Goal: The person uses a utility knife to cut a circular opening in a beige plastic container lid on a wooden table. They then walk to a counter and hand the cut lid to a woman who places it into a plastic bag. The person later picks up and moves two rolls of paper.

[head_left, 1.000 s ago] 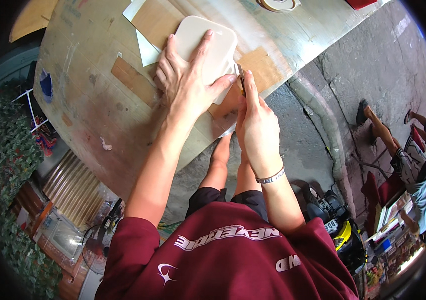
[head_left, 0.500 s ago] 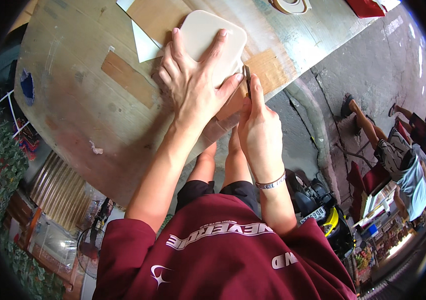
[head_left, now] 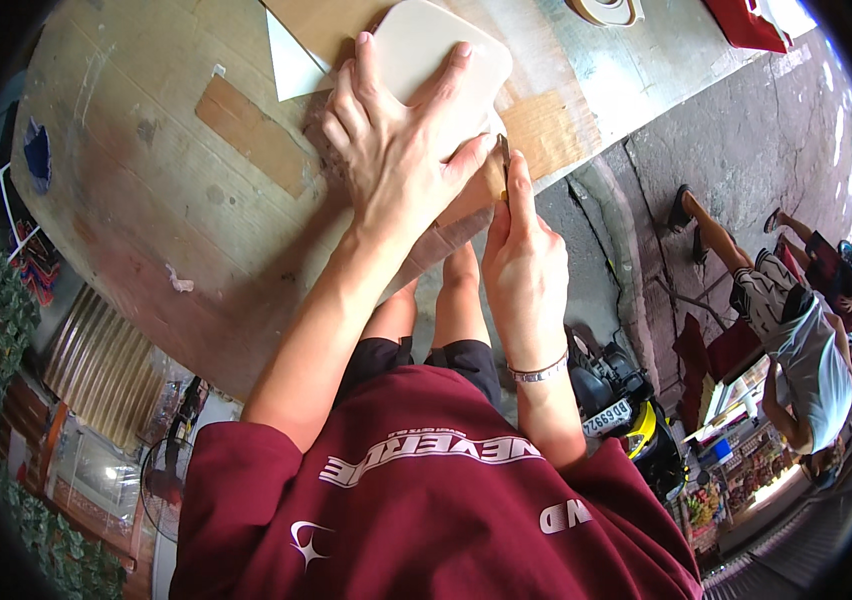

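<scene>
2 hands, nr each other but apart: L hand spread flat on cream rounded panel, nr table's R edge; R hand clamped on slim cutter, blade just beside panel. Brown cardboard pc lies along same edge.

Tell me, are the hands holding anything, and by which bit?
The right hand holds a thin, dark-bladed tool by its near end, mostly hidden in the grip. The left hand rests spread on a rounded cream panel.
</scene>
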Motion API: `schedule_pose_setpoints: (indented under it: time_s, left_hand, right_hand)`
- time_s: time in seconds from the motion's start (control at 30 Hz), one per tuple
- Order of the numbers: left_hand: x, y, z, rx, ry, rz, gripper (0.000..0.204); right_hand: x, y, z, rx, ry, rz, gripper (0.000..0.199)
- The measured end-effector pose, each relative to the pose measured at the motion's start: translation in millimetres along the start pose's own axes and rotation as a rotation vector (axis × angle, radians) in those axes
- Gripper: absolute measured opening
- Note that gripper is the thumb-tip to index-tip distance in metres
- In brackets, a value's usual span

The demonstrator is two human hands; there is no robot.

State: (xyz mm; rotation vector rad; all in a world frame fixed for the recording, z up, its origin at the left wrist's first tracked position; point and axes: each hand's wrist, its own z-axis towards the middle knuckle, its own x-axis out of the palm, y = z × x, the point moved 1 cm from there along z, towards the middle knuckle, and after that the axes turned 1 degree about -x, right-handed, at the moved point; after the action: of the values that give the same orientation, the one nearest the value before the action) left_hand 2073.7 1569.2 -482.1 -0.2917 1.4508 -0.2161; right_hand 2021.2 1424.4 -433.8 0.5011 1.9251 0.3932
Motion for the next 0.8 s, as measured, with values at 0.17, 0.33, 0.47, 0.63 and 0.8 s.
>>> schedule_pose_setpoints:
  time_s: [0.17, 0.33, 0.47, 0.63, 0.8]
  left_hand:
    - [1, -1, 0, 0.010, -0.017, -0.022, 0.084]
    - [0, 0, 1, -0.002, -0.003, -0.013, 0.084]
    - [-3, -2, -1, -0.018, 0.011, -0.048, 0.086]
    - [-2, -2, -1, -0.009, 0.023, -0.052, 0.090]
    - [-1, 1, -1, 0.003, 0.013, -0.036, 0.090]
  right_hand:
    - [4, -4, -7, 0.009, -0.007, -0.021, 0.076]
    - [-14, -1, -7, 0.019, 0.008, 0.065, 0.063]
    - [-30, 7, 7, -0.024, -0.117, 0.148, 0.055]
    - [-11, 2, 22, 0.010, -0.045, 0.111, 0.057]
    - [-8, 4, 19, 0.003, -0.026, 0.096, 0.059]
